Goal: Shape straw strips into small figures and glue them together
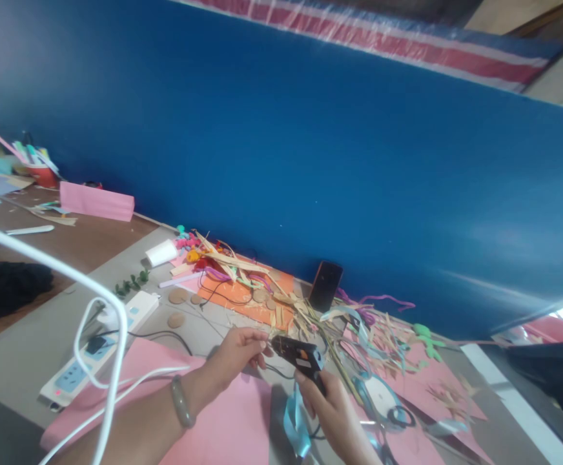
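Note:
My right hand (327, 400) is wrapped round the handle of a black hot glue gun (298, 354), whose nozzle points left. Close to that nozzle, my left hand (240, 349) has its thumb and fingers pinched together. Whatever sits between those fingertips is too small to make out. A bracelet (182, 402) circles my left wrist. Below both hands lies pink paper (233, 420) on the grey table. Light blue ribbon (297, 423) hangs beside my right hand.
A white power strip (100, 349) with cords stands at the left, and a white cable (122, 342) loops across the foreground. Straw strips and craft scraps cover orange paper (218, 298) along the blue partition (281, 142). A phone (326, 284) leans there. A white cup (161, 253) lies sideways.

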